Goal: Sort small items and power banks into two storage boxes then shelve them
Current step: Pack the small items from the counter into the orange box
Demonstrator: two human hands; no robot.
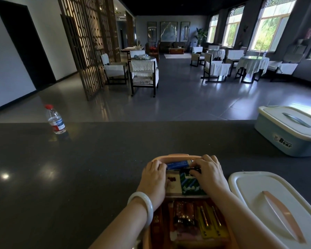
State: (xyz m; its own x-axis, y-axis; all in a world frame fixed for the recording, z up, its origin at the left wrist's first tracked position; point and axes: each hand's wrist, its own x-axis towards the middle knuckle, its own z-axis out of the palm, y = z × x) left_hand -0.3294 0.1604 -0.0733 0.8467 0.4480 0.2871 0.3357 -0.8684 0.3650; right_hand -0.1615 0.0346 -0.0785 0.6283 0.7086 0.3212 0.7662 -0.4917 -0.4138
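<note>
Both hands were inside the far end of the pink box [170,156]. The left hand [153,178] pinched one end of a blue power bank [178,164] with curled fingers, and the right hand [209,172] gripped its other end, fingers bent over a small dark item. Beneath them lay a green patterned packet [191,185] and a pale card. A white bangle [142,206] circled the left wrist. Nearer the body, the box held yellow packets [209,223] and other small items. Its white lid [273,205] lay just right on the dark surface [79,168]. A closed blue box [289,133] stood far right, a water bottle [55,119] far left
</note>
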